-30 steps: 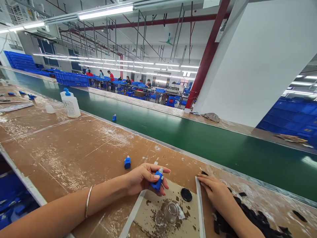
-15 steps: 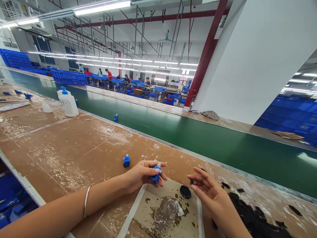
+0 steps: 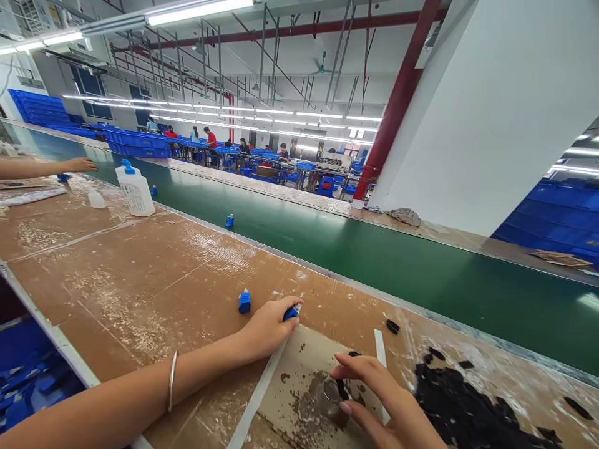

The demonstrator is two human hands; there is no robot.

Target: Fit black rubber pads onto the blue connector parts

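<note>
Left hand [image 3: 267,327]: gripping blue part [image 3: 291,313]. Right hand [image 3: 390,402]: pinching black piece [image 3: 342,389] by jar [image 3: 327,402]. Held pair: separate, apparently unfinished. Remaining: black pile [image 3: 468,402], loose, beside right hand.

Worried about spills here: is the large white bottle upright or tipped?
Upright: the large white bottle stands on its base on the table, with its blue cap at the top.
</note>
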